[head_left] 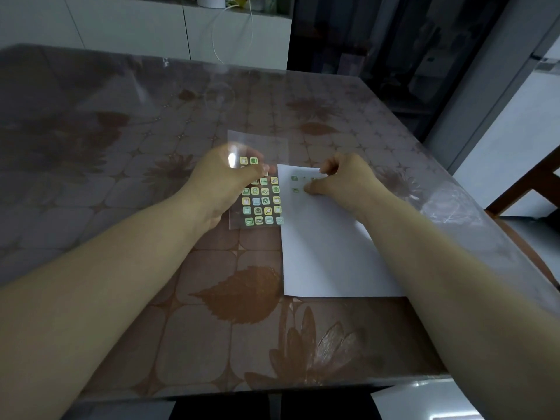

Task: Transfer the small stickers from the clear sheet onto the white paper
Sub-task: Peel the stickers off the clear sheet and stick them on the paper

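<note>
A clear sheet [262, 204] with several small green and yellow square stickers lies on the table, left of a white paper [324, 253]. My left hand [225, 180] rests on the sheet's upper part, fingers curled over it and pinning it. My right hand [342, 177] sits on the paper's top edge, thumb and fingertips pressed down together. A few small green stickers [294, 178] are stuck on the paper just left of those fingers. Whether a sticker lies under my right fingertips is hidden.
The table [151, 147] has a brown floral cloth under a clear cover. A wooden chair [527, 192] stands at the right edge. White cabinets with a hanging cable [251, 31] are behind the far edge.
</note>
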### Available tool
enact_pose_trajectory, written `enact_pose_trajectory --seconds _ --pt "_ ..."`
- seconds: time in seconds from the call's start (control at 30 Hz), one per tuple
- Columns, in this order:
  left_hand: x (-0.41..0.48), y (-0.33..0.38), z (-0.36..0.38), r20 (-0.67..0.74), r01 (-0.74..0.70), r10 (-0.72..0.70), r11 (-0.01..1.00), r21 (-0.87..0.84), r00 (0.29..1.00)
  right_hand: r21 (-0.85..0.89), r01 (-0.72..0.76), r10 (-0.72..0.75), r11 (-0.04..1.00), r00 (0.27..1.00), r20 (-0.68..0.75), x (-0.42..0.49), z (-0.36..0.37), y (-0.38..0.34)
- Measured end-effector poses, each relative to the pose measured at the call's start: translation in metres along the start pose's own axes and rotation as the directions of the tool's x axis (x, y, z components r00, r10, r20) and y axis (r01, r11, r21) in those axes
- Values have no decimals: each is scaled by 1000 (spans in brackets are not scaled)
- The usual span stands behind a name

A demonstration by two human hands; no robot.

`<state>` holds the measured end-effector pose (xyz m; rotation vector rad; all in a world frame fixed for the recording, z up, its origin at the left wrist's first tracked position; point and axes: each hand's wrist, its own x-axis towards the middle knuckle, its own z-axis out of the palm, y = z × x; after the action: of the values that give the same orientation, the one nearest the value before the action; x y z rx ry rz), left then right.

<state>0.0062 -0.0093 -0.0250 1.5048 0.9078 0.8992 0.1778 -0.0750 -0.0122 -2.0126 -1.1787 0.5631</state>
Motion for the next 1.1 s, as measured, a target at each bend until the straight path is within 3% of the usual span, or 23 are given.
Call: enact_pose_trajectory --seconds 0.4,0.57,0.7,0.9,1.1 --pt "-2 0 0 56 7 -5 999 -36 998 5 20 -20 1000 1000 2 5 1 4" --pt "-1 1 0 87 -12 19 997 -81 996 57 281 -268 958 948 -172 0 -1 0" --pt "0 1 1 69 8 1 992 -129 998 -69 507 -512 859 852 -111 -4 7 -7" --pt "-2 4 3 132 75 -45 971 -225 990 -54 561 -564 826 817 -119 -7 13 -7" --pt "-2 6 4 99 104 -79 952 -287 992 -91 599 -605 796 781 -154 -10 19 -8"
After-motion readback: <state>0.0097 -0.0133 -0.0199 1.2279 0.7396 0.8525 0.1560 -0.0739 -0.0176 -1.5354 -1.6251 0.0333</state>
